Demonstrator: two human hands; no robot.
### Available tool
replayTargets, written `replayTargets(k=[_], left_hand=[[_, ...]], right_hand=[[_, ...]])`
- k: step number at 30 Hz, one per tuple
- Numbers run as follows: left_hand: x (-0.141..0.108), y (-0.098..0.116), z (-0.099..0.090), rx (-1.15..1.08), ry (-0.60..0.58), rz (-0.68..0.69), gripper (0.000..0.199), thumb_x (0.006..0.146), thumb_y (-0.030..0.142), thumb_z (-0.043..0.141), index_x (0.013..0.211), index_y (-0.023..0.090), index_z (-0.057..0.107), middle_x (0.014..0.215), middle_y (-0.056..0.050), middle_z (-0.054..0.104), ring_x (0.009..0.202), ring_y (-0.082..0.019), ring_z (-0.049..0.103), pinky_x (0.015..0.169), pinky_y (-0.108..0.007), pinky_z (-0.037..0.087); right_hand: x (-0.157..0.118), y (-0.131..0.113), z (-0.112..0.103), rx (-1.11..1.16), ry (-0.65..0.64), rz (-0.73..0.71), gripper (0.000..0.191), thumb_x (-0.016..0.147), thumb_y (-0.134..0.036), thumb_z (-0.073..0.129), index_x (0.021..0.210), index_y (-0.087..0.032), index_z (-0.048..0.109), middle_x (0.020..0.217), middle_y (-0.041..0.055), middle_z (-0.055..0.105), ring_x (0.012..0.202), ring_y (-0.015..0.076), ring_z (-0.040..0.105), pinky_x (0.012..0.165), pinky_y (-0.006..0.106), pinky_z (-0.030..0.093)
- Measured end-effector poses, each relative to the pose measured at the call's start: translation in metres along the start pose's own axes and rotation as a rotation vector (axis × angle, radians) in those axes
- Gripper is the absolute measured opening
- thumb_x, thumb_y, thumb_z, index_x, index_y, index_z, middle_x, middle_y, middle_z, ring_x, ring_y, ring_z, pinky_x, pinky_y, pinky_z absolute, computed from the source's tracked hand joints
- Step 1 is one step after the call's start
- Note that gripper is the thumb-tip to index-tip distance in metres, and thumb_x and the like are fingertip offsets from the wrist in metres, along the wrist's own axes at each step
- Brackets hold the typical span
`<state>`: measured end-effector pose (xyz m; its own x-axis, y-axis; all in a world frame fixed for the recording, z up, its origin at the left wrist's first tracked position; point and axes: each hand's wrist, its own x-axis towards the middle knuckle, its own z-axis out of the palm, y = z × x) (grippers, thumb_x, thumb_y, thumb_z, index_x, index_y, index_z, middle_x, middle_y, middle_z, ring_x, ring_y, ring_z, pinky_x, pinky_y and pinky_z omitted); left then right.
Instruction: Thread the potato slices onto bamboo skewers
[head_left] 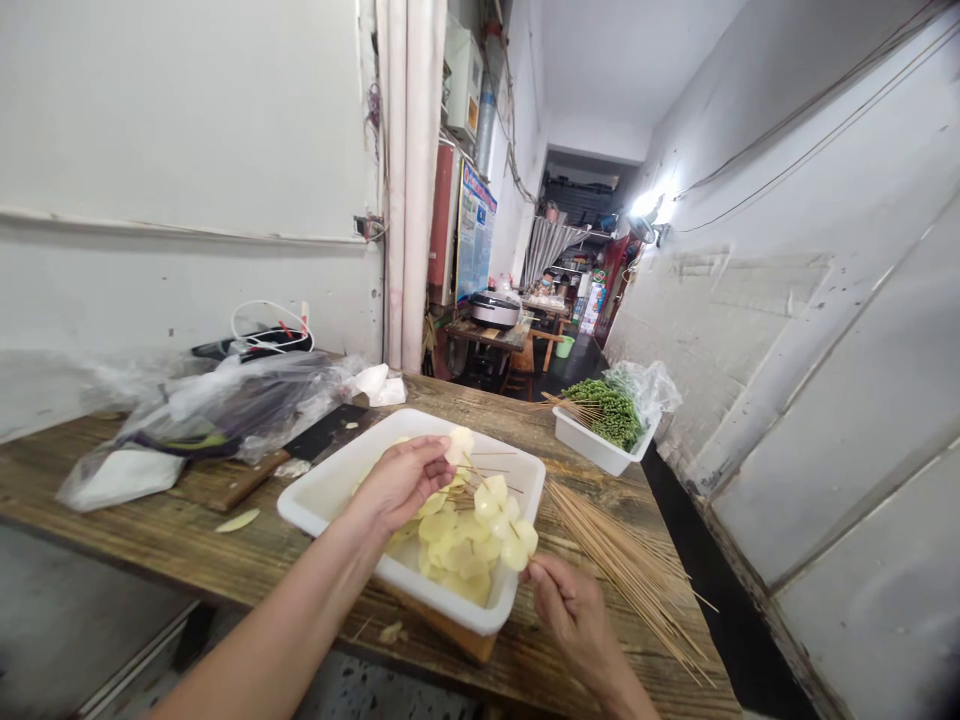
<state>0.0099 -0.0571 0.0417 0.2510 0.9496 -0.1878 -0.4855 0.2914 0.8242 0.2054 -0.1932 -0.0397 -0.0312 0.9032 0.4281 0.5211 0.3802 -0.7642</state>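
Observation:
A white plastic tray [411, 510] on the wooden table [150, 510] holds pale raw potato slices [457, 540]. My left hand [401, 483] hangs over the tray, its fingertips pinching a potato slice [459, 445] at the far rim. My right hand [574, 620] grips the near end of a thin bamboo skewer [529, 565] just past the tray's right corner. Several slices sit threaded on that skewer above the tray. The skewer's far part is mostly hidden among the slices.
Loose bamboo skewers [622, 560] lie fanned on the table at right. Behind them, a small white tray [592, 440] holds green peppercorn sprigs. A cleaver [300, 460] and plastic bags [217, 420] lie at left. A wall runs along the table's right side.

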Motion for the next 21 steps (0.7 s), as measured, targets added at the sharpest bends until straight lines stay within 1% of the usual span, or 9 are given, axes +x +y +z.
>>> replayTargets(k=[2,6,8,9,11,13,15,18,21], left_hand=[[0.0,0.0,0.0,0.014,-0.012,-0.003,0.011,0.077,0.006,0.055,0.067,0.011,0.056,0.053,-0.001,0.056,0.046,-0.008,0.054,0.047,-0.017,0.047],[0.0,-0.004,0.003,0.048,-0.099,-0.028,0.009,0.076,0.006,0.057,0.068,0.01,0.058,0.057,-0.002,0.059,0.046,-0.008,0.054,0.047,-0.017,0.046],[0.0,-0.007,0.006,0.045,-0.105,0.015,0.008,0.076,0.008,0.057,0.068,0.01,0.059,0.058,-0.002,0.06,0.048,-0.008,0.055,0.048,-0.017,0.047],[-0.001,-0.008,0.007,0.026,-0.098,0.045,0.008,0.077,0.009,0.057,0.07,0.01,0.06,0.06,-0.003,0.061,0.051,-0.008,0.057,0.051,-0.018,0.048],[-0.002,-0.01,0.009,-0.031,-0.102,0.091,0.008,0.08,0.013,0.055,0.08,0.011,0.063,0.072,-0.006,0.066,0.063,-0.012,0.063,0.062,-0.022,0.052],[-0.005,-0.011,0.011,-0.069,-0.124,0.107,0.016,0.081,0.015,0.055,0.095,0.013,0.063,0.087,-0.008,0.069,0.078,-0.015,0.066,0.074,-0.026,0.053],[-0.006,-0.011,0.01,-0.065,-0.143,0.127,0.025,0.079,0.014,0.058,0.104,0.014,0.062,0.096,-0.008,0.069,0.087,-0.016,0.065,0.079,-0.026,0.051],[-0.006,-0.011,0.007,-0.056,-0.143,0.147,0.027,0.075,0.012,0.061,0.102,0.012,0.063,0.1,-0.009,0.068,0.09,-0.016,0.064,0.08,-0.024,0.051],[-0.003,-0.012,0.004,-0.05,-0.151,0.121,0.024,0.073,0.012,0.063,0.097,0.01,0.065,0.098,-0.011,0.069,0.085,-0.015,0.065,0.079,-0.024,0.051]], right_hand=[[0.002,-0.001,0.001,-0.019,0.017,-0.006,0.027,0.092,-0.029,0.039,0.078,-0.016,0.058,0.054,-0.0038,0.039,0.047,0.01,0.038,0.049,0.021,0.03],[0.01,-0.008,0.003,-0.068,0.04,-0.031,0.028,0.092,-0.027,0.039,0.077,-0.016,0.059,0.056,-0.0021,0.045,0.051,0.0108,0.043,0.053,0.021,0.033],[0.014,-0.012,0.004,-0.09,0.05,-0.042,0.028,0.092,-0.027,0.039,0.076,-0.015,0.059,0.058,-0.0012,0.048,0.053,0.0111,0.046,0.053,0.021,0.033],[0.016,-0.014,0.004,-0.098,0.053,-0.048,0.028,0.092,-0.026,0.039,0.075,-0.015,0.059,0.058,-0.0009,0.05,0.053,0.0111,0.047,0.053,0.02,0.033],[0.02,-0.018,0.005,-0.113,0.052,-0.06,0.029,0.092,-0.025,0.039,0.073,-0.015,0.058,0.059,-0.0005,0.051,0.053,0.0111,0.048,0.053,0.02,0.033],[0.022,-0.021,0.006,-0.128,0.051,-0.062,0.029,0.092,-0.025,0.039,0.073,-0.015,0.058,0.06,0.0,0.053,0.054,0.0111,0.05,0.053,0.02,0.034],[0.024,-0.022,0.008,-0.143,0.042,-0.053,0.028,0.092,-0.025,0.039,0.075,-0.015,0.059,0.061,0.0004,0.055,0.055,0.0113,0.051,0.054,0.02,0.034],[0.025,-0.022,0.01,-0.15,0.013,-0.047,0.029,0.092,-0.025,0.039,0.075,-0.016,0.06,0.061,0.0003,0.056,0.054,0.0111,0.051,0.054,0.02,0.034],[0.024,-0.021,0.012,-0.139,0.001,-0.036,0.031,0.093,-0.025,0.037,0.073,-0.016,0.059,0.06,-0.0001,0.055,0.053,0.0108,0.049,0.052,0.02,0.033]])
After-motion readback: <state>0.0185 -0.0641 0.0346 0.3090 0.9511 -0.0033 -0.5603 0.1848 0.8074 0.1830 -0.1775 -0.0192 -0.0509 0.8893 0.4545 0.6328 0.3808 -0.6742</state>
